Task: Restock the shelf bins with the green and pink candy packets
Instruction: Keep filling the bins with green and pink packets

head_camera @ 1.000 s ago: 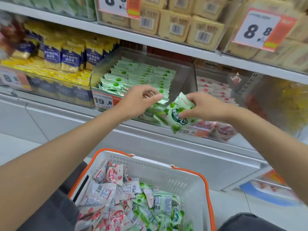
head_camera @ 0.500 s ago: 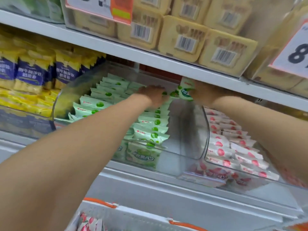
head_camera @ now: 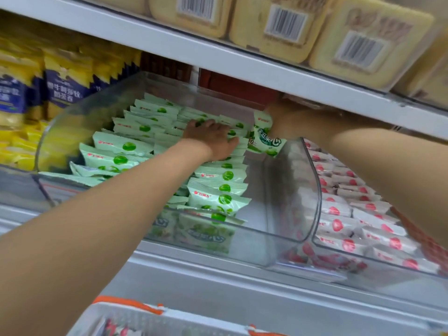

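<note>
Rows of pale green candy packets (head_camera: 218,187) are seen, in the head view, packed on edge in a clear curved plastic bin (head_camera: 288,190). The left hand (head_camera: 211,139) is laid palm down on the rear rows, its fingers straight and spread and nothing gripped. By that press the standing packets are judged to be held back and kept from toppling, so that a gap is kept at the right of the row. A single green packet (head_camera: 265,139) is held by its upper part in the right hand (head_camera: 283,120), just right of the left hand's fingertips and close under the white shelf edge (head_camera: 242,66). The right fingers are blurred and partly shadowed, so the exact grasp cannot be made out, though the packet is plainly carried. It hangs tilted over the bare strip of bin floor beside the rows, touching or nearly touching the rearmost packets. It is presumably meant to be slotted in there.

White and pink candy packets (head_camera: 339,209) are lined up in a second clear bin (head_camera: 339,263) below the right forearm, untouched by either hand. A white basket with an orange rim (head_camera: 126,303) is visible beneath the left forearm, with a few packets dimly seen inside.
</note>
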The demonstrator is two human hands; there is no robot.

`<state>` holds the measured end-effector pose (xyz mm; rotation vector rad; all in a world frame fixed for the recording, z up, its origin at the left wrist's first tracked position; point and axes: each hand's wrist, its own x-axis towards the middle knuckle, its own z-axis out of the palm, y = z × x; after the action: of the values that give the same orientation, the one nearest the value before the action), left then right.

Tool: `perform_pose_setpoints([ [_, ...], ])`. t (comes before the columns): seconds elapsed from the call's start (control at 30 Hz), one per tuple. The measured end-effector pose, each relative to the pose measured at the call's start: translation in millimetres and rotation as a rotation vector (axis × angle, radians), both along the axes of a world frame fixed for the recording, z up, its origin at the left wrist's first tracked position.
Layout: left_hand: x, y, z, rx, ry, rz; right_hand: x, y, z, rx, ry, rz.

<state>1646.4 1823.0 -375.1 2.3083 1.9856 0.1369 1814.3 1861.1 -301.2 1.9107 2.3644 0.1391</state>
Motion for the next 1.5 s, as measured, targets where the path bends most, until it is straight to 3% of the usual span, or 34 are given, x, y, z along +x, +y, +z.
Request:
perform_pose_setpoints([
  [0.3, -1, -2, 0, 0.009, 0.012, -0.005, -4, -2, -29, -0.044, -0.058, 0.067],
  [0.43, -2, -3, 1, 0.022, 0.015, -0.014, 0, 10, -6, -0.105, 0.11, 0.034],
  [0.63, 0, -5, 1, 0.027, 0.026, -0.01, 0, 13, -10, -0.246, 0.083, 0.049],
  [0.8, 0, -8, 2, 0.022, 0.021, -0.01, -7, 2, -30, -0.087, -0.041, 0.123],
  [1.03, -1, -7, 3, 0.026, 0.008, -0.012, -18, -2, -32, -0.106, -0.062, 0.024],
  [1.17, -1, -7, 1, 0.025, 0.011, -0.01, -13, 9, -17, -0.312, 0.134, -0.087],
  [1.27, -2, -6, 2, 0.026, 0.005, -0.008, -8, 14, -2, -0.294, 0.199, -0.085],
  [1.5, 0, -5, 1, 0.021, 0.01, -0.004, -16, 4, -16, -0.318, -0.021, -0.023],
])
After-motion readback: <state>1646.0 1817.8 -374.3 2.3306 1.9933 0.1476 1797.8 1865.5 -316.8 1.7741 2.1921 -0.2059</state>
